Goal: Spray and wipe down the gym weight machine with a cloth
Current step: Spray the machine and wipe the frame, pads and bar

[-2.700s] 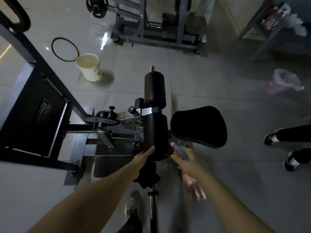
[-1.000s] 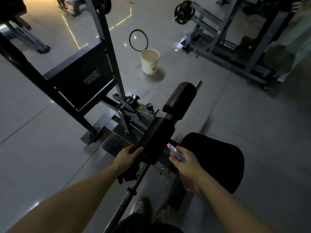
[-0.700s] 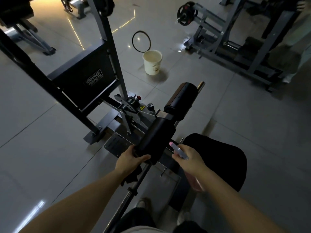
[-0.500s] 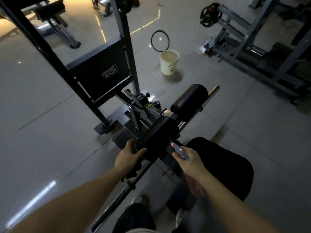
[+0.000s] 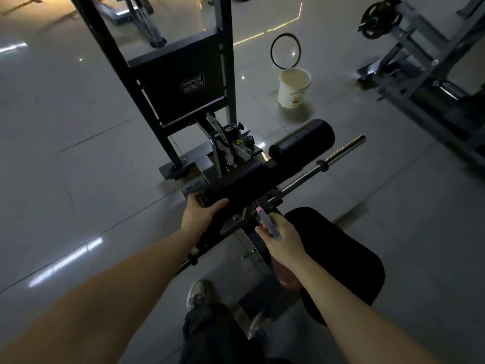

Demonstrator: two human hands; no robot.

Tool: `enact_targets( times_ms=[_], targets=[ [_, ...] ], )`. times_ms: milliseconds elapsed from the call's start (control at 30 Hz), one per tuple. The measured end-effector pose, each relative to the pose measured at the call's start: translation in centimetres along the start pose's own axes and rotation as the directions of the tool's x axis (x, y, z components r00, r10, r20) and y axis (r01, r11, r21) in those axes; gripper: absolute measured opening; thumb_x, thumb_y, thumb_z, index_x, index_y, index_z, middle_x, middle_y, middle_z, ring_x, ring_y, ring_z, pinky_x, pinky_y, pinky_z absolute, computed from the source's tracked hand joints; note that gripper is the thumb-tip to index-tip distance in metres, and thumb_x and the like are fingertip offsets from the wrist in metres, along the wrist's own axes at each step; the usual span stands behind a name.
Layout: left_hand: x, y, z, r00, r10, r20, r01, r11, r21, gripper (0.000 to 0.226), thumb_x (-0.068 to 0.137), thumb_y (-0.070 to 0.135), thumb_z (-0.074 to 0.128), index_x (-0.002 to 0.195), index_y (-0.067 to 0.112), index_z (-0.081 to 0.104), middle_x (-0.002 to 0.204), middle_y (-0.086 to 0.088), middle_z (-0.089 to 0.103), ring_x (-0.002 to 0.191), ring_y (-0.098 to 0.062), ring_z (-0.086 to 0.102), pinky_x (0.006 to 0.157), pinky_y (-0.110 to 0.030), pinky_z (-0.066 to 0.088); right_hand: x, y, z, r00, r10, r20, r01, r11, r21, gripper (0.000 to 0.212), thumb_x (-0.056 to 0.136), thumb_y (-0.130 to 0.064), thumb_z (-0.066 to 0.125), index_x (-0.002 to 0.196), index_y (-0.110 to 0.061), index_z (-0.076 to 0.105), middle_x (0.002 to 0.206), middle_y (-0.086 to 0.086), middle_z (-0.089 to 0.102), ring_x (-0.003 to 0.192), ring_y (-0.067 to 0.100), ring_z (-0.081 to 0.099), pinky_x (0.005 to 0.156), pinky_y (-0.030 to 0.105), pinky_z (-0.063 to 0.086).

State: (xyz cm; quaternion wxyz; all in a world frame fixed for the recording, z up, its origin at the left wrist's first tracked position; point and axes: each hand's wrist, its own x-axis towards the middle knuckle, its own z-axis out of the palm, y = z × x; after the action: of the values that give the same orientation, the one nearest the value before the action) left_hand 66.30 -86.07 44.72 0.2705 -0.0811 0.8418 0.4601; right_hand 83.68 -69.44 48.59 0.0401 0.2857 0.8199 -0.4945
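The left hand point(image 5: 200, 215) clasps the near end of the black roller pad point(image 5: 244, 179), thumb over the top. Something dark, likely the cloth point(image 5: 210, 235), hangs beneath it, though it is too dim to be sure. The right hand point(image 5: 282, 239) grips a spray bottle point(image 5: 267, 223), its pink nozzle toward the pad. Beyond, on the weight machine point(image 5: 225, 74), the back panel point(image 5: 168, 88) reads "HAMMER STRENGTH" — a yellow warning sticker point(image 5: 238, 142) sits near the pivot. The white bucket point(image 5: 294, 88) bears unreadable print.

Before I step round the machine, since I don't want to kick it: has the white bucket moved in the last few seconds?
No. The white bucket still stands right beside the black ring, as in the earlier pictures; only the camera view has swung.
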Motion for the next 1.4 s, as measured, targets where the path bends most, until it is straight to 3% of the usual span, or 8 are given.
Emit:
enact_targets(
  times_ms=[100,233,367,567,700,833,1000,1400],
  targets=[
    [0.1,-0.1,0.6,1.0,-0.023,0.001,0.023,0.997,0.076,0.078,0.081,0.067,0.072,0.14,0.02,0.051,0.123,-0.001,0.061,0.109,-0.029,0.064,0.095,-0.042,0.055,-0.1,0.0,-0.2,0.999,0.018,-0.036,-0.018,1.0,0.014,0.029,0.098,-0.039,0.061,0.073,-0.028,0.05,0.064,-0.006,0.051,0.053,0.009,0.046,0.055,0.028,0.041],
    [1.4,1.5,0.1,0.989,-0.144,-0.042,0.143,0.989,-0.023,0.064,0.081,0.076,0.063,0.091,0.013,0.055,0.08,-0.005,0.06,0.069,-0.022,0.06,0.062,-0.031,0.047,0.2,-0.1,-0.7,0.996,-0.025,-0.086,0.023,1.0,-0.021,0.023,0.098,-0.038,0.061,0.081,-0.023,0.057,0.072,-0.001,0.059,0.062,0.014,0.058,0.059,0.029,0.049],
    [2.3,0.6,-0.8,0.998,-0.052,0.042,0.046,0.991,0.123,0.106,0.046,0.075,0.089,0.13,0.02,0.052,0.117,0.0,0.068,0.1,-0.023,0.069,0.088,-0.043,0.06,0.5,0.5,-0.5,0.997,-0.073,0.007,0.074,0.997,-0.022,0.015,0.097,-0.036,0.063,0.087,-0.027,0.057,0.081,-0.004,0.06,0.069,0.01,0.059,0.066,0.027,0.052],
    [1.9,1.0,-0.6,0.992,-0.101,-0.071,0.109,0.986,0.123,0.075,0.073,0.081,0.068,0.097,0.01,0.066,0.09,-0.006,0.071,0.079,-0.026,0.07,0.071,-0.037,0.057,1.3,0.3,-0.4,0.997,-0.073,0.034,0.077,0.987,-0.14,0.019,0.099,-0.039,0.06,0.082,-0.029,0.056,0.07,-0.008,0.057,0.055,0.003,0.055,0.053,0.017,0.041],
    [0.7,-0.1,0.3,0.998,-0.061,0.024,0.056,0.985,0.163,0.07,0.068,0.065,0.084,0.115,0.02,0.059,0.106,0.002,0.068,0.093,-0.02,0.069,0.089,-0.041,0.06,1.2,0.1,-0.4,0.995,-0.065,0.069,0.073,0.991,-0.115,0.013,0.098,-0.038,0.063,0.09,-0.029,0.057,0.081,-0.007,0.06,0.067,0.005,0.06,0.059,0.016,0.045],
    [1.1,0.1,0.1,0.991,-0.112,-0.072,0.12,0.984,0.129,0.082,0.082,0.082,0.054,0.119,0.009,0.065,0.101,-0.006,0.071,0.089,-0.027,0.07,0.084,-0.042,0.058,0.7,0.5,-0.2,0.995,-0.095,0.002,0.094,0.975,-0.2,0.027,0.099,-0.04,0.059,0.076,-0.028,0.054,0.063,-0.006,0.055,0.051,0.005,0.054,0.048,0.016,0.04],
    [0.9,0.6,-1.3,0.999,-0.034,0.033,0.023,0.96,0.277,0.095,0.071,0.066,0.082,0.144,0.018,0.042,0.124,-0.003,0.06,0.113,-0.03,0.064,0.097,-0.043,0.055,0.5,0.6,-0.2,0.995,-0.104,0.006,0.104,0.986,-0.132,0.019,0.098,-0.036,0.062,0.081,-0.03,0.055,0.071,-0.005,0.058,0.057,0.007,0.054,0.056,0.018,0.041],
    [0.3,0.1,-0.9,1.0,-0.014,0.005,0.012,0.943,0.334,0.065,0.085,0.07,0.064,0.118,0.014,0.06,0.108,-0.006,0.07,0.085,-0.022,0.066,0.07,-0.034,0.051,-0.9,0.8,0.2,0.994,-0.101,-0.039,0.092,0.98,-0.175,0.018,0.098,-0.032,0.063,0.084,-0.025,0.056,0.072,-0.004,0.057,0.057,0.008,0.052,0.059,0.022,0.048]
  ],
)
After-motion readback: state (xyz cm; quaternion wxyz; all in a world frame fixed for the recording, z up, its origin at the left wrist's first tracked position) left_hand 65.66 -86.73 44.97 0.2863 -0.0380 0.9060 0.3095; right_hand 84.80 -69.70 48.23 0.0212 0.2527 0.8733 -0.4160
